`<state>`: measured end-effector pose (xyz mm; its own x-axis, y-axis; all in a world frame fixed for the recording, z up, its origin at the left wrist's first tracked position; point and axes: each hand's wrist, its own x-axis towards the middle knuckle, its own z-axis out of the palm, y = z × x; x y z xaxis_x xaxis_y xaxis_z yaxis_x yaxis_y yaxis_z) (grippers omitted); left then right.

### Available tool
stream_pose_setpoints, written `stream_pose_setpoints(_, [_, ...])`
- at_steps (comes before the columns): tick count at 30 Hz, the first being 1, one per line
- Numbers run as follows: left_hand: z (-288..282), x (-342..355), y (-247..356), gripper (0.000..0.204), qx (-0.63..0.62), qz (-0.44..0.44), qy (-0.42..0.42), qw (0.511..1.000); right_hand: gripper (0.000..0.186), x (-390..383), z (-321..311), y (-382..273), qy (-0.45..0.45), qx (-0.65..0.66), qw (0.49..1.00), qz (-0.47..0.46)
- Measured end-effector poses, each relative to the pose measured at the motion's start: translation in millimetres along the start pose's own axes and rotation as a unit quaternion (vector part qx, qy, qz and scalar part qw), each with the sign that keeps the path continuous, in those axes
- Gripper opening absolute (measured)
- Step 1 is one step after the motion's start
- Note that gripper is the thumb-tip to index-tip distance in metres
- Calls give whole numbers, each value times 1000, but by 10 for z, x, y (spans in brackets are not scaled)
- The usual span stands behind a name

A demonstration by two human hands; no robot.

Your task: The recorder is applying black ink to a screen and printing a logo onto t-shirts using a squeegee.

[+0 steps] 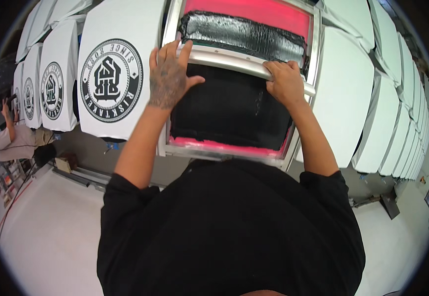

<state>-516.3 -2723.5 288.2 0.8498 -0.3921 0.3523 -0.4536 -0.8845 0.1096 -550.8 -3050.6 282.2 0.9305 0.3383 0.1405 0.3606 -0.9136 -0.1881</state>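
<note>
A long metal squeegee [229,59] lies across a framed printing screen [315,44] in front of me. My left hand [169,79] is hooked over the squeegee's left end, its thumb sticking out to the side. At the other end, my right hand [286,83] is closed round the bar with the fingers curled over. A thick band of shiny black ink [244,35] sits on the far side of the squeegee. Nearer to me the mesh [229,106] is coated black, with pink showing along its edges. The squeegee's blade is hidden under the bar.
White shirts on boards stand in rows on both sides; the nearest left shirt [91,29] bears a round black print, while the right shirt [340,93] shows plain white. At far left another person [14,143] stands beside the row.
</note>
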Motion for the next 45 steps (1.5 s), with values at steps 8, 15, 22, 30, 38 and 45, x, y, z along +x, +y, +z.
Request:
stream_pose_setpoints(8, [-260, -847, -196, 45, -95, 105, -62, 988, 39, -1250, -720, -376, -76, -34, 988, 132])
stream_pose_setpoints(15, [-533, -1975, 143, 46, -121, 26, -136, 983, 30, -2263, -528, -951, -63, 54, 973, 217])
stream_pose_setpoints(22, [-310, -2326, 221, 24, -86, -21, -163, 983, 26, -2587, -194, -1012, -75, -4, 967, 245])
stream_pose_setpoints(30, [165, -1705, 97, 17, -129, 11, -32, 991, 27, -2178, 148, -548, 16, -71, 970, 232])
stream_pose_setpoints(38, [910, 1046, -550, 21, -9, 116, 82, 990, 33, 196, -85, 1169, -26, -181, 966, 184])
stream_pose_setpoints(45, [516, 995, -594, 49, -43, 45, -185, 981, 41, 19, -473, 861, -72, -205, 961, 169])
